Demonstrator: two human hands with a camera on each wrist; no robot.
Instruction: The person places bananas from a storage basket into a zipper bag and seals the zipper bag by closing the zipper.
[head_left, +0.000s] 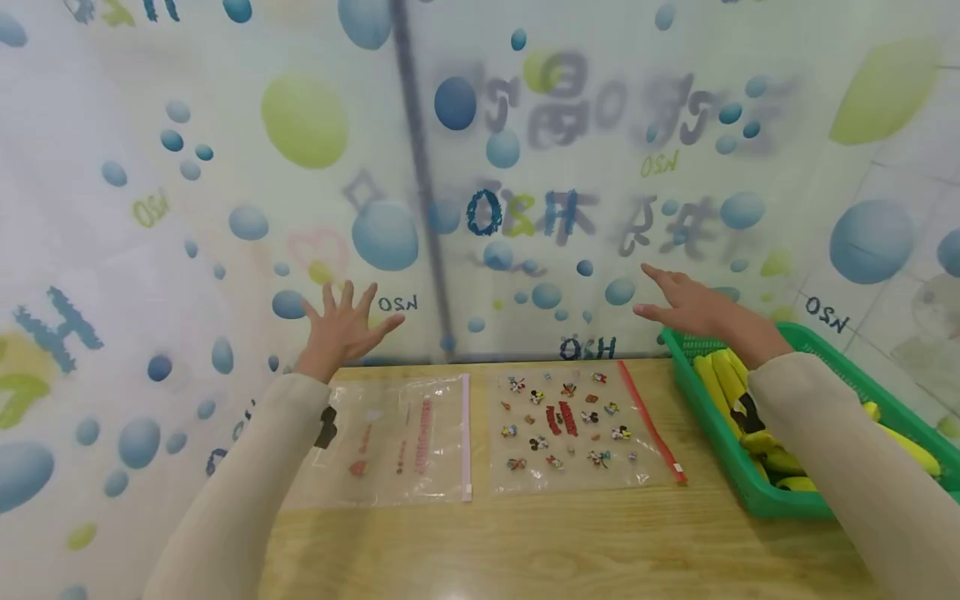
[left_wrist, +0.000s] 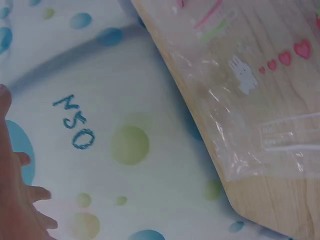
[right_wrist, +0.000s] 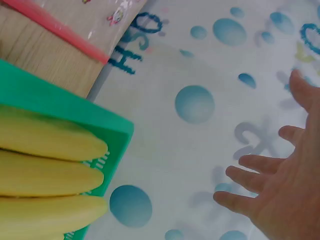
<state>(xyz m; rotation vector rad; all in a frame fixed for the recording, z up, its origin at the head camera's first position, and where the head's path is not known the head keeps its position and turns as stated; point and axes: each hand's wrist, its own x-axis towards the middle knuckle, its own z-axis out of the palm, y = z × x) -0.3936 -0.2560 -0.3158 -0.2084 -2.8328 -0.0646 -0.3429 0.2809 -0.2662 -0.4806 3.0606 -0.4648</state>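
My left hand (head_left: 340, 332) is raised above the far left part of the table, fingers spread and holding nothing. Below it lies a clear zip bag (head_left: 390, 442) with a pale purple closure and red print; the left wrist view shows hearts and a white rabbit on it. Held up over the table's far right side, my right hand (head_left: 686, 307) has straight fingers and an empty palm. Beside the first bag lies a second clear zip bag (head_left: 577, 492) with cartoon figures and a red slider strip. Yellow bananas (right_wrist: 45, 177) fill a green basket (head_left: 738, 467) beneath the right forearm.
A wooden table (head_left: 525, 550) carries the bags and basket. Directly behind it hangs a white curtain (head_left: 510, 317) with blue and green dots and lettering, and it also runs along the left side. The basket's rim stands higher than the flat bags.
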